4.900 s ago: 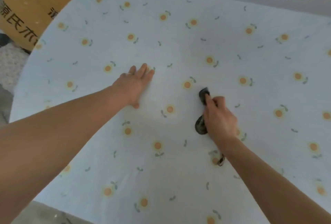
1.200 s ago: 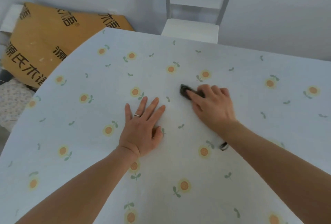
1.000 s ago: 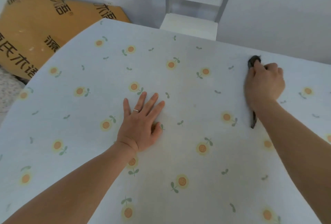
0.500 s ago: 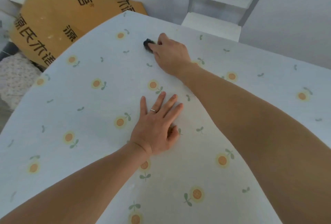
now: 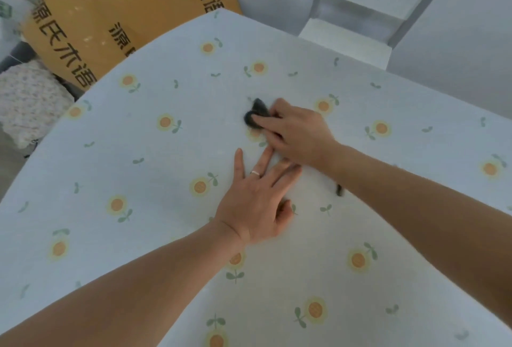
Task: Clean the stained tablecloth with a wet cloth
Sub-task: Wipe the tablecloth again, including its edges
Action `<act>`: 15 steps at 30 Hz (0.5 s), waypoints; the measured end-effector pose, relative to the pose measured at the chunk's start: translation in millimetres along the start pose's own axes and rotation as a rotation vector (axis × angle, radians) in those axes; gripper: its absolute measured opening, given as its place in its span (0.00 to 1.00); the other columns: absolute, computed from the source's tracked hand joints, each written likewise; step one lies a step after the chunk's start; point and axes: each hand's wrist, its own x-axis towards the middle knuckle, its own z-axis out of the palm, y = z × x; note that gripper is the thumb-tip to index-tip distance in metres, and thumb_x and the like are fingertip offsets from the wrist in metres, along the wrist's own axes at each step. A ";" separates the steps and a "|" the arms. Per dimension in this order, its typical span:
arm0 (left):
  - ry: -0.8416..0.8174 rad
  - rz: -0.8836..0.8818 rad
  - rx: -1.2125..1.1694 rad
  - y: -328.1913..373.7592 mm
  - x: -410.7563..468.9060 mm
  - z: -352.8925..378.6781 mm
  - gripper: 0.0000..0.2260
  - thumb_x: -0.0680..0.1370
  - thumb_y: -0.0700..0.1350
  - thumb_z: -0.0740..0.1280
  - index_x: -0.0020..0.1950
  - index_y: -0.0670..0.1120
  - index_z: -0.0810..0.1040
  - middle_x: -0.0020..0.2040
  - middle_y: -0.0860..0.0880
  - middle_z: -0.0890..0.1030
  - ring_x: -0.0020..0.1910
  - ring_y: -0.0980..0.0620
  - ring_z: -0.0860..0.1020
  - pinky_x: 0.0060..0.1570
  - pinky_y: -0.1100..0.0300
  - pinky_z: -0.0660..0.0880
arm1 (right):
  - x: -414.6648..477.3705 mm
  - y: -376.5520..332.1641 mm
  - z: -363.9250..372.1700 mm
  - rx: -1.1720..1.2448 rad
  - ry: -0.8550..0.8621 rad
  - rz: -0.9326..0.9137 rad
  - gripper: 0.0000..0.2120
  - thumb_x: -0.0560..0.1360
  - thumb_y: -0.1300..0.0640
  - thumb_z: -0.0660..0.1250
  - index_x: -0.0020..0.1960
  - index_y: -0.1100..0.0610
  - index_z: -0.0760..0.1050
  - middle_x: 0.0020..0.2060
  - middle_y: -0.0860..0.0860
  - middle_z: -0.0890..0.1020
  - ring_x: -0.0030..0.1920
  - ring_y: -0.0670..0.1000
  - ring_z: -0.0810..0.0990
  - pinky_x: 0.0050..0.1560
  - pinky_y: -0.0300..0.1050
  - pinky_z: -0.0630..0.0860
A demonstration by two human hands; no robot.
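1. Two hands on the tablecloth [image 5: 138, 180]. The left hand [image 5: 255, 205] lies flat, fingers apart, palm down, pinning the fabric. The right hand [image 5: 299, 133] holds the wet cloth [image 5: 256, 115] wadded under its fingers and presses it down just beyond the left fingertips.
2. Cloth position: the dark wad sits mid-table, and a loose tail [image 5: 339, 190] pokes out below the right wrist.
3. Risk: the hands overlap in view, so a wipe pulled back toward the body would hit the left fingers.
4. Risk: if the left hand eases off, the fabric will likely bunch up under the wad.
5. Risk: the dragging tail could smear dirt over wiped areas.
6. Stain: too faint to make out, so I can't judge progress.
7. Surroundings: printed cardboard [image 5: 110, 14] and a patterned bundle [image 5: 27, 97] lie off the far-left edge, with a white ledge [image 5: 346, 39] behind. Nothing is in the wiping path.
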 end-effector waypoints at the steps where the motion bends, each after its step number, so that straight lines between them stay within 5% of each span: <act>1: 0.001 -0.008 -0.007 -0.7 -2.4 1.2 0.31 0.78 0.58 0.56 0.81 0.51 0.61 0.83 0.49 0.58 0.82 0.41 0.52 0.71 0.24 0.49 | -17.0 7.7 -3.6 -0.023 0.003 -0.006 0.18 0.80 0.45 0.58 0.66 0.44 0.78 0.51 0.50 0.78 0.37 0.54 0.78 0.34 0.48 0.77; 6: 0.037 -0.019 -0.058 0.7 -2.9 -0.9 0.29 0.79 0.55 0.52 0.79 0.50 0.63 0.83 0.49 0.58 0.82 0.41 0.53 0.72 0.24 0.48 | -38.1 96.8 -37.5 -0.200 0.148 0.673 0.20 0.82 0.45 0.55 0.71 0.47 0.74 0.57 0.55 0.74 0.45 0.62 0.78 0.43 0.50 0.74; 8: 0.069 -0.020 -0.108 -1.6 -5.6 0.1 0.27 0.78 0.52 0.50 0.77 0.48 0.68 0.81 0.48 0.62 0.81 0.42 0.56 0.72 0.24 0.49 | -33.1 83.4 -28.7 -0.234 0.173 0.804 0.20 0.82 0.46 0.54 0.70 0.50 0.73 0.58 0.56 0.73 0.46 0.62 0.78 0.43 0.51 0.73; 12: 0.282 0.000 -0.427 -8.7 -9.6 -8.2 0.16 0.76 0.47 0.56 0.49 0.43 0.83 0.62 0.45 0.84 0.68 0.45 0.78 0.73 0.29 0.58 | -34.6 15.0 -14.0 -0.264 0.141 0.728 0.23 0.81 0.45 0.50 0.70 0.52 0.70 0.61 0.56 0.72 0.50 0.60 0.76 0.44 0.51 0.72; 15: 0.345 -0.066 -0.663 -17.0 -50.1 -25.1 0.11 0.77 0.43 0.62 0.48 0.44 0.84 0.55 0.48 0.86 0.56 0.50 0.83 0.65 0.45 0.76 | -68.0 -63.2 -0.5 -0.225 0.030 0.471 0.23 0.81 0.47 0.54 0.74 0.51 0.68 0.61 0.54 0.73 0.49 0.57 0.76 0.41 0.49 0.75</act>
